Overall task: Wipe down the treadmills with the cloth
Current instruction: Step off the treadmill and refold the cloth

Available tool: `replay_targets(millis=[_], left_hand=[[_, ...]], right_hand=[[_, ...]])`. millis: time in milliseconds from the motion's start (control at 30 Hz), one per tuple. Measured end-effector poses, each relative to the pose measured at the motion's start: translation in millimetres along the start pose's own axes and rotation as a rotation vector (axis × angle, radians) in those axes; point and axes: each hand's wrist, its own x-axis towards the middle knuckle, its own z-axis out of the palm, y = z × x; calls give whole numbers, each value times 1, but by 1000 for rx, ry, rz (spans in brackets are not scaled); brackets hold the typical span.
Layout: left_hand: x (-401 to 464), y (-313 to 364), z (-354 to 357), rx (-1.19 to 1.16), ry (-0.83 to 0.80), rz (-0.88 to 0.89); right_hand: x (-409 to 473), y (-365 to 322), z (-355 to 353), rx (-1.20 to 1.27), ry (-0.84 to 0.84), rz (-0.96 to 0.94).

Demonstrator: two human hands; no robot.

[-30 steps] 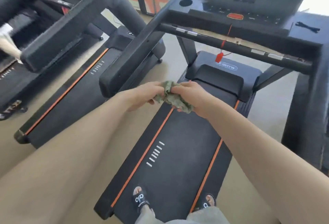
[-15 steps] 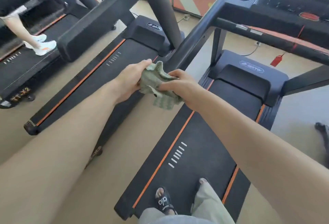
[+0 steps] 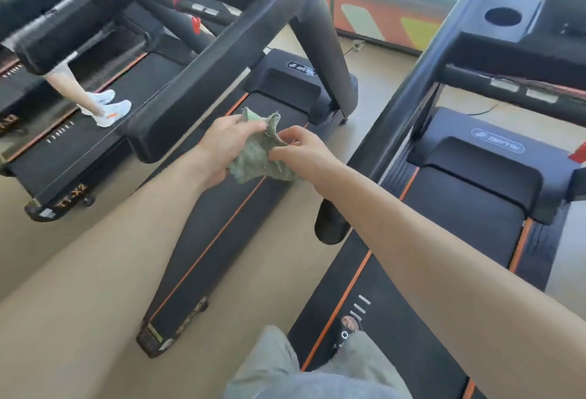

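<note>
Head cam view from where I'm standing: the green cloth [image 3: 258, 152] is up in the air between both hands, hanging over the belt of the middle treadmill [image 3: 222, 221], not touching any surface. The left hand [image 3: 222, 148] has its fingers curled round the left side of the bunched fabric, and the right hand [image 3: 301, 151] is pinching the right side with fingertips. Looks to me like they're opening it out or refolding to get a fresh face before wiping, which would explain why it's held up and clear of everything rather than pressed on something.

Person is standing on the right treadmill [image 3: 428, 240], one sandalled foot [image 3: 347, 329] visible on its belt near the orange stripe. The rounded end of that machine's handrail [image 3: 333, 227] sits just under the right forearm, so that's the closest edge to bump. The middle machine's big handrail [image 3: 177, 122] is just left of the left hand and looks like the nearest thing to wipe, my guess anyway.

Between the two machines there's a strip of beige floor [image 3: 253, 287], so there's room to lean across. Further left, someone else's legs in white sneakers [image 3: 107, 110] are on the far treadmill [image 3: 63, 151], well apart from the hands.
</note>
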Motion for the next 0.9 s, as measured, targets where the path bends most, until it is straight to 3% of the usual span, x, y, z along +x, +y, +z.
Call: replay_targets(millis=[200,500,633,767,900], left_hand=[[85,9,7,53,-47,30],[292,-35,41,99,-249,184],[376,-88,44,63,-417,192],[406,-110,23,143,-468,103],[450,-102,32,246,-534,124]], right_hand=[[74,-21,-10,-177,-34,-26],[252,-3,-53,-355,96,195],[318,43,-52,-184,288,176],[358,68,-19,-64,290,220],[387,73,-28,33,350,204]])
